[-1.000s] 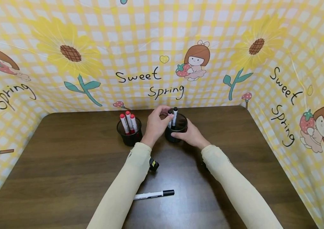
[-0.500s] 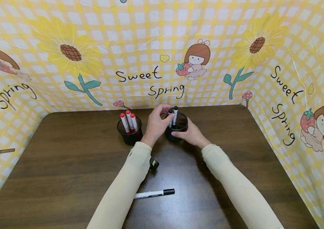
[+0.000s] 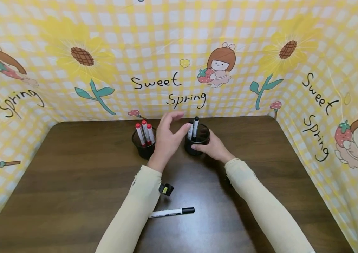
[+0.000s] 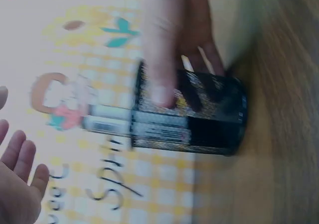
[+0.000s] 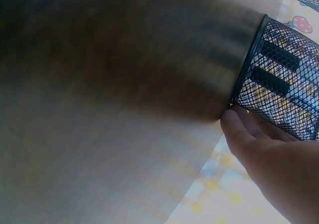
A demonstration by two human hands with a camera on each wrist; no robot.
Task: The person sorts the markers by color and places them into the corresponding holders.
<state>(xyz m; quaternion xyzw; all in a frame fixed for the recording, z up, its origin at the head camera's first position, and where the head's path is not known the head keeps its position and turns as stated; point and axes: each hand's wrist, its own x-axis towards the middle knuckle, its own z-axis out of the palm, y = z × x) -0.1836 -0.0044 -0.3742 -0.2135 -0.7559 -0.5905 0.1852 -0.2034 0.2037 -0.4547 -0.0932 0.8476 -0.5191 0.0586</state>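
My right hand point(image 3: 214, 146) holds a black mesh pen cup point(image 3: 192, 149) at its right side, thumb across the front. Two black-capped markers point(image 3: 196, 126) stand in that cup, caps up. Just left of it is my left hand point(image 3: 166, 138), fingers spread and apart from the markers, with nothing in them. The left wrist view has the cup point(image 4: 214, 134) with a white marker point(image 4: 107, 120) poking out and the right hand point(image 4: 174, 35) around it. In the right wrist view, the fingertips point(image 5: 232, 122) touch the cup's bottom edge. A second mesh cup point(image 3: 145, 151) bears several red-capped markers point(image 3: 144, 131).
A black-capped white marker point(image 3: 170, 212) lies on the wooden table point(image 3: 71, 196), partly hidden under the left sleeve. A small black wrist camera point(image 3: 166, 189) sits at the left cuff. Yellow checked cloth point(image 3: 153, 45) walls the table at the back and both sides.
My left hand has come away from the black-capped marker, moving left and back with its fingers spreading. The right hand keeps its hold on the cup. The whole view has shifted slightly.
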